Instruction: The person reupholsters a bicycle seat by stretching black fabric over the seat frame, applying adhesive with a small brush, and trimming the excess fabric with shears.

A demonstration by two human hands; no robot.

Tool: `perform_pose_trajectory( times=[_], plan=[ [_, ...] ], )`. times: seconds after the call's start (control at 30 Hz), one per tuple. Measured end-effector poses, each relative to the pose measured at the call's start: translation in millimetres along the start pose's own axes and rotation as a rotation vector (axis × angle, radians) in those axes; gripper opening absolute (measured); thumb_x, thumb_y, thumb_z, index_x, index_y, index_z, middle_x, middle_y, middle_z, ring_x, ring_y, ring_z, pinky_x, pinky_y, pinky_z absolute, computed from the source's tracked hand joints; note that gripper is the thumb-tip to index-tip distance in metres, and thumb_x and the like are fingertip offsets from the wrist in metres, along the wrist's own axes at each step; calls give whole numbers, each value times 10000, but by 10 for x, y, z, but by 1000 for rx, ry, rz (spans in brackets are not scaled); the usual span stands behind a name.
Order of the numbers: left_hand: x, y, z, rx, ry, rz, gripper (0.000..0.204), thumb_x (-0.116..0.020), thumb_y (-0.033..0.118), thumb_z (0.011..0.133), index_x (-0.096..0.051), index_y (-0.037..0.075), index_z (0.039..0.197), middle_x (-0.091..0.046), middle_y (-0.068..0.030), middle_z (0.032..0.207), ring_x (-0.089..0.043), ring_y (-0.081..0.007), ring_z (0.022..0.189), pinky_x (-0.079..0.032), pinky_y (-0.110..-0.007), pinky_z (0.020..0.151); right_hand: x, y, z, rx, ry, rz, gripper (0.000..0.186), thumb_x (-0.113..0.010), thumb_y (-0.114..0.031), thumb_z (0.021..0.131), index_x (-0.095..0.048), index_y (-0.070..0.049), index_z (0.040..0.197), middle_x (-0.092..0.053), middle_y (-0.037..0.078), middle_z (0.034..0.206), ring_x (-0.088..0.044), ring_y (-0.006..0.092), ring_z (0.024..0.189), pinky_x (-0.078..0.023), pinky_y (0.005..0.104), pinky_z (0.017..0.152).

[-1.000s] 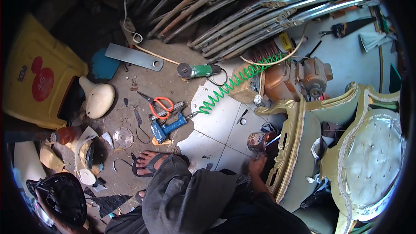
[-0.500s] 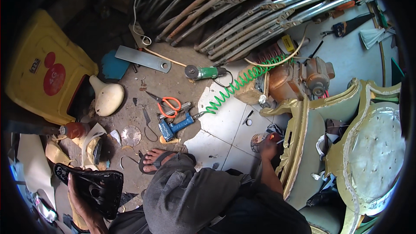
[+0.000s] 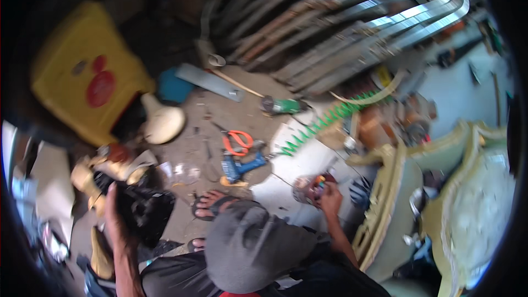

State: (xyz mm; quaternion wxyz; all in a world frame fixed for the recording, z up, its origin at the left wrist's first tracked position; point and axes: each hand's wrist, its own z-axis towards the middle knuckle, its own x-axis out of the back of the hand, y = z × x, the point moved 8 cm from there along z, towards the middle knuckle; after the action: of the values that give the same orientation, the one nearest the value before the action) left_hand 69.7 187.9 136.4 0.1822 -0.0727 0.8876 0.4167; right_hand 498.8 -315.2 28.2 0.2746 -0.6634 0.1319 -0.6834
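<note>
well, the left hand (image 3: 114, 217) has a glossy black molded shell (image 3: 147, 212) in its grasp, thumb along the near edge, while the right hand (image 3: 330, 198) has its fingers curled onto the near side of a stained reddish-brown can (image 3: 303, 190), out over the white tiles between the blue staple gun (image 3: 232, 169) and the carved gilt chair frame (image 3: 382, 203). to my mind, handling that can well means keeping it upright and wrapping more of the palm around its wall, since a hold close to the rim could let it tip; the shell wants a firm, level wrist, held apart from the grey-clothed knee (image 3: 247, 242). plenty escapes me, though: the left fingers are hidden behind the shell, and blur smears its folds and edges. i can't see what the can contains, nor whether it rests on the tiles or hangs just above them. something small and bright shows by the right fingertips, too smeared to name, and i can't tell whether they pinch it too.
</note>
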Motion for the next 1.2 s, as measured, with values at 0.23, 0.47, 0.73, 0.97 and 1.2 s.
perform_pose_trajectory(
  times=[0.23,0.47,0.73,0.97,1.2],
  plan=[
    [117,26,33,82,-100,-341,359,-578,341,993,-609,17,1145,-723,-142,986,-726,-262,849,-611,-413,811,-336,145,370,124,-321,169,180,-685,-94,942,-563,5,1032,-680,103,926,-651,206,873,-530,355,821],
    [371,251,-11,5,-71,-534,359,-557,345,1002,-612,16,1134,-722,-172,988,-731,-288,866,-615,-434,848,-148,44,341,178,-374,-160,396,-713,-390,885,-562,-61,1045,-678,191,984,-637,373,929,-507,462,843],
    [377,-84,248,-61,-55,-627,386,-550,323,1001,-603,-22,1165,-719,-194,1021,-736,-292,852,-626,-426,827,566,-1399,848,412,-98,-219,694,-734,-391,883,-500,-54,1443,-687,212,1143,-668,357,903,-526,492,819],
    [474,-142,197,-248,87,-468,411,-550,366,1010,-593,-24,1133,-715,-142,946,-729,-225,782,-628,-354,740,-671,-4178,95,545,-781,764,321,-571,-136,980,-500,7,1259,-608,133,999,-665,190,761,-609,305,636],
    [788,-216,-282,-405,331,-436,385,-566,419,1023,-565,42,1106,-668,-67,920,-673,-140,732,-590,-296,661,-1356,-5562,-1312,393,-1515,1228,305,-575,-7,835,-413,-17,1093,-549,226,1103,-668,273,899,-656,392,685]
  ],
)
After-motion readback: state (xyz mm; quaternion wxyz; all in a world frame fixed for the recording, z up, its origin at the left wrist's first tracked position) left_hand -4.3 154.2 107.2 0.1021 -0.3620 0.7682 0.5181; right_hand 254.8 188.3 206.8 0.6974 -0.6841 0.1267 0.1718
